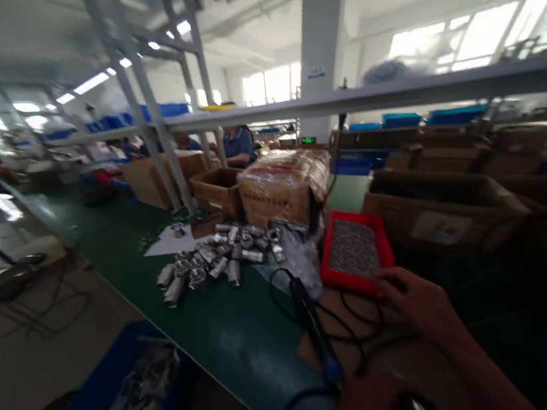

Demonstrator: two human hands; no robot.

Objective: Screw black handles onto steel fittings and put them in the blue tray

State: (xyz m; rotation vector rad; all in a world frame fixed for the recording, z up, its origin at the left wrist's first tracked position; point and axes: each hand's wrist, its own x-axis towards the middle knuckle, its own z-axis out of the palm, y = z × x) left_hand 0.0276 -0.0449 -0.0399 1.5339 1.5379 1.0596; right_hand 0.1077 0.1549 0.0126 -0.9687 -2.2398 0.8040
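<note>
Head view, right hand (412, 304): reaching to the near edge of the shallow red plastic tray of small metal parts (354, 250), fingers blurred, so I cannot tell its grip.
Left hand (381, 409): showing blurred at the bottom edge, seemingly holding a small dark metal piece (415, 407).
Beside: a black corded tool (314, 327) is lying on the green table (230, 338).
Beyond: silvery metal fittings (220, 256) are sitting in a pile.

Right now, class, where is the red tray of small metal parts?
In the head view the red tray lies on the green bench right of centre, just beyond the right hand, between the pile of metal fittings and the open cardboard boxes.
</note>
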